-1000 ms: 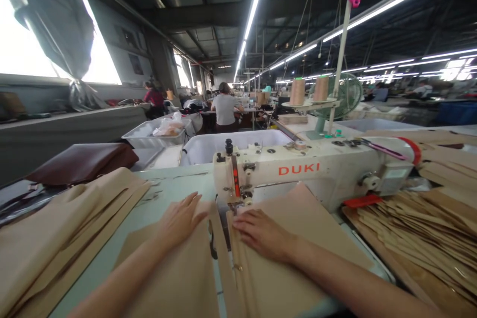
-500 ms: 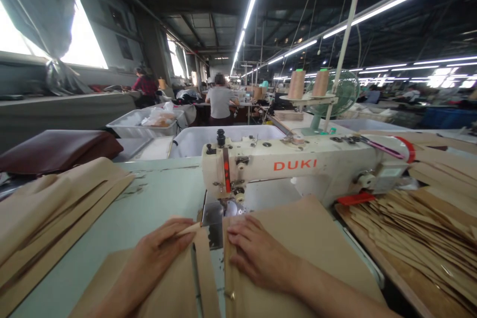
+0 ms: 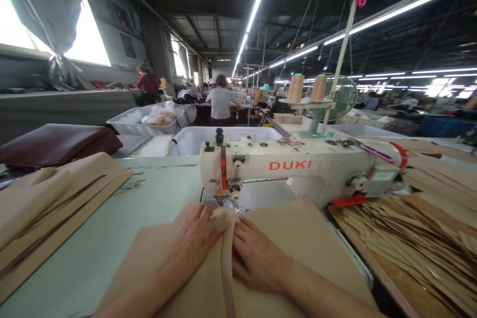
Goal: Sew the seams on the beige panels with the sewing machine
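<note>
In front of the sewing machine (image 3: 276, 161), two tan leather-like panels meet along a raised, folded edge. My left hand (image 3: 197, 236) grips the edge of the left panel (image 3: 145, 253), with thumb and fingers pinched close to the needle area. On the right panel (image 3: 301, 228) rests my right hand (image 3: 259, 256), its bent fingers closed against the joined edge. A long tan strip (image 3: 227, 268) runs from between the hands towards me. The presser foot is partly hidden behind the fingertips and material.
Stacked tan panels (image 3: 52, 194) lie left on the pale green table (image 3: 160, 179). Right of the machine, a wooden board (image 3: 402, 278) carries many narrow tan pieces (image 3: 402, 233). Thread cones (image 3: 296, 88) stand behind, near a green fan (image 3: 341, 99). A person (image 3: 220, 102) sits farther back.
My left hand has moved right and brought the left panel against the right one, closing the gap between them. My right hand's fingers have drawn in at the edge.
</note>
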Motion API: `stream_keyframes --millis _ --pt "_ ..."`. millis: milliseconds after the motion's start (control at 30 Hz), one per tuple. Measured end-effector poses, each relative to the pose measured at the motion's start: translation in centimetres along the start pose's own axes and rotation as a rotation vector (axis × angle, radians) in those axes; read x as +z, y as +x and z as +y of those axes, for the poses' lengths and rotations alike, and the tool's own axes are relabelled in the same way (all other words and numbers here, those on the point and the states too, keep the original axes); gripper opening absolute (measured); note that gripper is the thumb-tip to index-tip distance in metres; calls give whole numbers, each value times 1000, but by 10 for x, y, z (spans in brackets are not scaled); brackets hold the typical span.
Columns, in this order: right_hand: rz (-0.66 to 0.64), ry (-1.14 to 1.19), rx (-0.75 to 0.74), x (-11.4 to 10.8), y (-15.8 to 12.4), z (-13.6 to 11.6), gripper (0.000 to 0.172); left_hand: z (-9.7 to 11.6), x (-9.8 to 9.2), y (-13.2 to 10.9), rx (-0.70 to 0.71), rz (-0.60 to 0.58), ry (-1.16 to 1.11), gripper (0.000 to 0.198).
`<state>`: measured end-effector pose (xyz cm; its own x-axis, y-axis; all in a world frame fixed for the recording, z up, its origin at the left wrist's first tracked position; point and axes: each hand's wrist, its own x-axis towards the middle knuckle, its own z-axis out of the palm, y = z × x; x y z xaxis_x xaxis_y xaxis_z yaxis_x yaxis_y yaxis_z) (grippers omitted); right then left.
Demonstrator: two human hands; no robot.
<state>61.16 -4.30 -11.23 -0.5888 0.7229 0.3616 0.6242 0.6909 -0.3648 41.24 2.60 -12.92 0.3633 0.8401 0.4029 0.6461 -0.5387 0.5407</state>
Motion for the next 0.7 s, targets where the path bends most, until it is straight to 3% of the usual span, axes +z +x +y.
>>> stream_keyframes --millis 100,167,300,433,567,700 --pt "-25 34 8 -2 -6 -3 55 2 -14 -16 79 -110 -9 25" --pt "-41 52 19 -2 -12 -5 59 2 -21 -31 197 -158 29 28" --pt "-89 47 17 2 -15 -3 64 -7 -18 -46 354 -90 173 47" --pt "-109 9 52 1 -7 -1 57 -16 -8 -18 312 -62 228 38" --pt "-81 -38 62 -4 4 -3 52 -15 -11 16 237 -58 241 28" --pt "-55 -48 61 -3 5 -4 48 -14 -20 10 212 -127 226 26"
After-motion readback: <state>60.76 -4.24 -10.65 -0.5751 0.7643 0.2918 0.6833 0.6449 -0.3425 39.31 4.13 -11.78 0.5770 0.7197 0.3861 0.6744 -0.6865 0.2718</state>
